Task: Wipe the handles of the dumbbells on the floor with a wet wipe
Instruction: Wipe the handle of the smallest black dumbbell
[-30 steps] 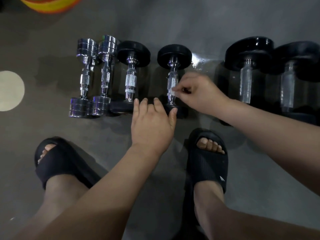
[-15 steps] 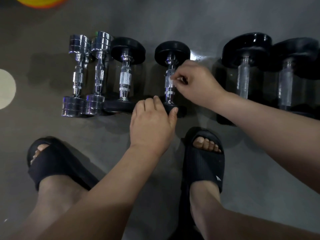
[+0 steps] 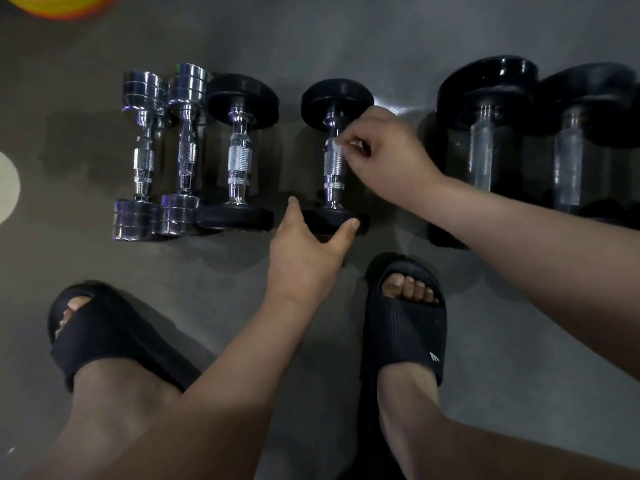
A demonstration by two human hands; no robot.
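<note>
As wipe [image 3: 336,144] apparently rose, hand [image 3: 304,258] gripped dumbbell [image 3: 334,168].

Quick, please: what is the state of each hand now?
Left hand: grips near end of black-ended chrome-handled dumbbell.
Right hand: pinches a small white wet wipe.

Packed at the left, plates touching: two chrome dumbbells [image 3: 145,157] and a black-plate dumbbell [image 3: 239,161]. Next, a lane of floor [image 3: 294,161], closed at its near end by the left hand [image 3: 304,258] gripping the fourth dumbbell [image 3: 334,98]. Following gap partly taken by the right hand [image 3: 388,161] with a wet wipe [image 3: 336,144]. Then two big dumbbells [image 3: 485,154] side by side. Open floor beyond the row; slippers [image 3: 405,334] close on the near side.
</note>
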